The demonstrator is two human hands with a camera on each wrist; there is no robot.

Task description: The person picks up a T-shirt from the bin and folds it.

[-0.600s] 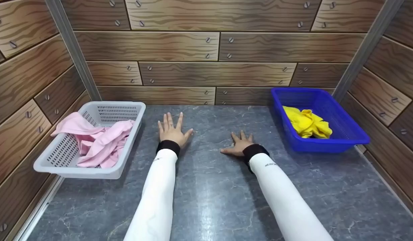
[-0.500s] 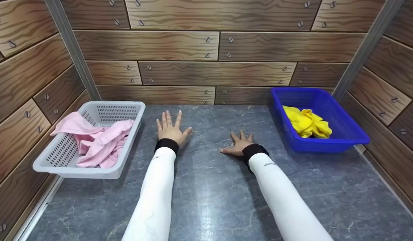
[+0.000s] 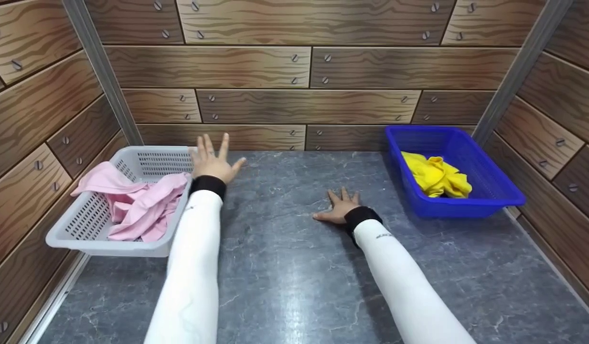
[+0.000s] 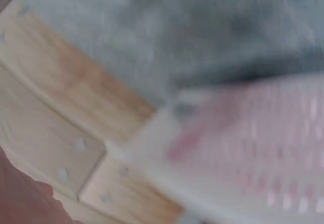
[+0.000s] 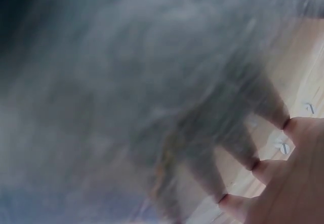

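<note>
My left hand (image 3: pixel 213 167), fingers spread, is raised beside the right rim of a light grey plastic basket (image 3: pixel 108 248) in the head view. Whether it touches the rim I cannot tell; it holds nothing. Crumpled pink cloth (image 3: pixel 148 200) lies in that basket, one end draped over its left edge. My right hand (image 3: pixel 339 208) rests with spread fingers on the dark grey marbled tabletop (image 3: pixel 284 248). To its right stands a blue plastic basket (image 3: pixel 466 208) with a bunched yellow cloth (image 3: pixel 437 177) inside. The left wrist view is blurred, showing the grey basket (image 4: pixel 243 148) and part of the hand (image 4: pixel 25 198).
Wood-patterned panels (image 3: pixel 256 67) close off the back and both sides of the table. Grey metal posts (image 3: pixel 103 71) stand at the two back corners. Between the two baskets lies a wide stretch of bare tabletop.
My left hand has lifted off the tabletop and moved left and away from me, toward the grey basket's rim. The right hand and both cloths have stayed in place.
</note>
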